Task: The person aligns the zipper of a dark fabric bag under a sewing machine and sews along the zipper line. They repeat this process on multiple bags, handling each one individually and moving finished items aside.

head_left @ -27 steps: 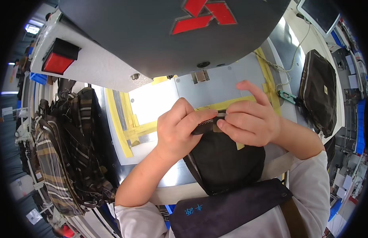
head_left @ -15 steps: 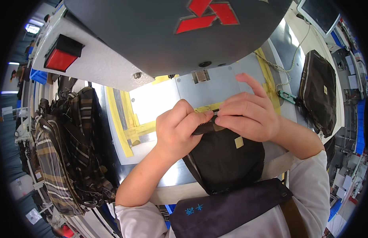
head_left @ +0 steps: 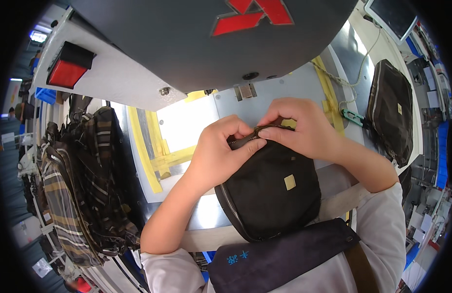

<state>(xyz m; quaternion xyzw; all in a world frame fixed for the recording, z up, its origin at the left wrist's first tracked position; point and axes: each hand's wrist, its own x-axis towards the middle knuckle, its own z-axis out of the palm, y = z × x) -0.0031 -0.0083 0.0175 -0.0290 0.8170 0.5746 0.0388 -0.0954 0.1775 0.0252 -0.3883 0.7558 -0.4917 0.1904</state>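
A black fabric bag with a metal zipper along its left side and a small pale yellow patch lies against my front at the table's near edge. My left hand is closed on the left part of its top edge, thumb and fingers pinching the dark strip there. Close beside it, my right hand grips the same edge further right, thumb on the near side and fingers curled over the far side. The two thumb tips nearly meet at the middle. My fingers hide part of the edge between them.
Beyond my hands hangs a large dark grey machine head, with a red switch at its left. Plaid bags are piled on the left. To the right lie another black bag and a turquoise-handled tool. Yellow tape marks the worktop.
Both hands have shifted their hold along the bag's top edge, and the right fingers, spread before, now curl over it. The bag has moved slightly left and shows more of its front.
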